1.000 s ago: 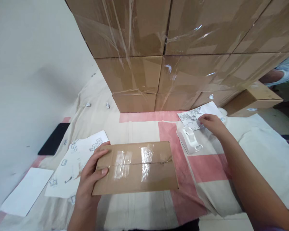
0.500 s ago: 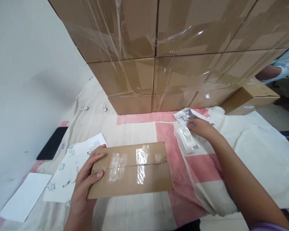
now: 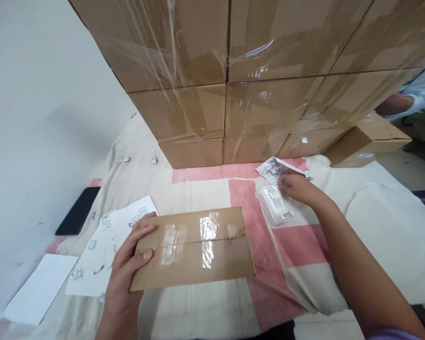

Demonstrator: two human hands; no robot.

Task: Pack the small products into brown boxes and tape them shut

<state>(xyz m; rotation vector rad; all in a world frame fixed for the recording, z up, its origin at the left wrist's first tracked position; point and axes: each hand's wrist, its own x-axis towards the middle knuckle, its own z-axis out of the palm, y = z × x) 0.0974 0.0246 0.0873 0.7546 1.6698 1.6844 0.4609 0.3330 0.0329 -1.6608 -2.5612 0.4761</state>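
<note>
My left hand (image 3: 124, 274) is wrapped round the left end of a small cardboard box (image 3: 191, 274). The thumb and fingers press on its top face, where shiny clear tape strips cross the seam. To the right of the box, my right hand (image 3: 297, 186) is closed in a pinch at the far end of a white tape dispenser (image 3: 275, 208). Whatever the fingertips hold, if anything, is too small to make out. Just behind that hand lies a sheet of paper with grey drawings (image 3: 271, 168), partly covered by it.
A wall of stacked, film-wrapped cartons (image 3: 191, 113) rises at the back. An open-looking box (image 3: 368, 139) stands at right, near another person's arm (image 3: 396, 104). At left lie drawn paper (image 3: 99, 259), a white sheet (image 3: 38, 288), a black flat object (image 3: 78, 211) and crumpled bits (image 3: 155, 159).
My right hand has shifted very slightly right at the tape dispenser. The box in my left hand has hardly moved.
</note>
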